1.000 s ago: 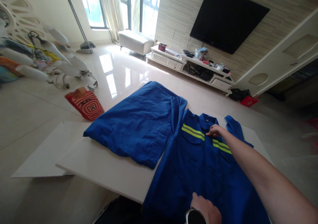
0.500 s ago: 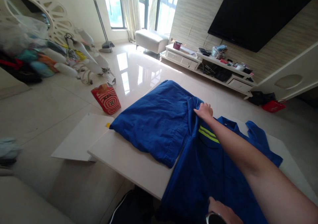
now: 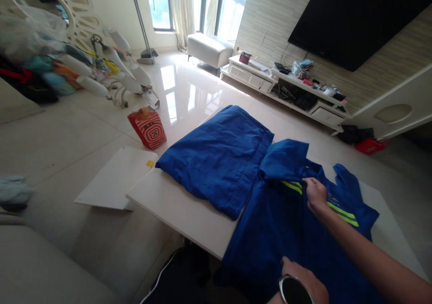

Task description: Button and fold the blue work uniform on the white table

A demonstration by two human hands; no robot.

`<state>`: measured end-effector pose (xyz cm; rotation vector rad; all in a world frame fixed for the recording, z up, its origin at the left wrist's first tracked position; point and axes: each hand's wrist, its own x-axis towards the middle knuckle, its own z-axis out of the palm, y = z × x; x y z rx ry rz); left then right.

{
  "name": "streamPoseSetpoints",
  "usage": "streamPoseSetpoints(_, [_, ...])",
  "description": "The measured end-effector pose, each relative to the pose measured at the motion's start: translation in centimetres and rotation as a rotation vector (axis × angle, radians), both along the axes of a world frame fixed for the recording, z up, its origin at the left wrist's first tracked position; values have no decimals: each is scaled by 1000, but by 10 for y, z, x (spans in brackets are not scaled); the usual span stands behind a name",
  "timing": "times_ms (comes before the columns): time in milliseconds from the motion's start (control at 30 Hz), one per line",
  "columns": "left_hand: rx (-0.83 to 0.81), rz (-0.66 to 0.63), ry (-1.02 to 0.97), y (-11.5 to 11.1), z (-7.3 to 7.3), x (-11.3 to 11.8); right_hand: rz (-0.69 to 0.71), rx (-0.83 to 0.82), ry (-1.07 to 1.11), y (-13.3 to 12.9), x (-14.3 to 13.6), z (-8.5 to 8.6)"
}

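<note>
A blue work jacket (image 3: 270, 232) with yellow-green reflective stripes is spread over the right part of a white table (image 3: 182, 205). My right hand (image 3: 316, 193) pinches the end of a jacket sleeve, which lies folded inward across the chest stripes. Low in the view, my left hand (image 3: 303, 279), with a round watch on its wrist, is closed at the lower part of the jacket; its fingertips are hidden in the dark cloth. Left of the jacket lies a folded blue garment (image 3: 219, 155) with a stitched band, probably trousers. The jacket's other sleeve (image 3: 351, 182) sticks out at the far right.
A red-and-white striped paper bag (image 3: 148, 128) stands on the floor beyond the table, near a white board (image 3: 111, 178). A lamp with several white shades (image 3: 118, 70) lies by plastic bags at left. A low white TV cabinet (image 3: 259, 81) runs along the far wall.
My right hand has drawn the sleeve end to the right and toward me, folding it over the jacket's chest. My left hand stays at the lower part. The view has shifted slightly.
</note>
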<state>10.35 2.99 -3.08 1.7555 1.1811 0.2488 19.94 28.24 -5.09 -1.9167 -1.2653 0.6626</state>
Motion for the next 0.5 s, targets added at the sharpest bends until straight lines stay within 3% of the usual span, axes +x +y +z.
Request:
streamPoseSetpoints(67, [11, -12, 13, -4, 0, 4, -35, -126, 110, -20, 20, -9])
streamPoseSetpoints(133, [21, -22, 23, -6, 0, 8, -60, -162, 156, -20, 28, -8])
streamPoseSetpoints(300, [28, -23, 60, -6, -2, 12, -39, -255, 246, 31, 16, 11])
streamPoseSetpoints(400, [31, 5, 83, -1, -4, 13, 22, -282, 247, 59, 1, 11])
streamPoseSetpoints(500, [43, 30, 98, 2, -5, 14, 111, -201, 212, 72, -15, 9])
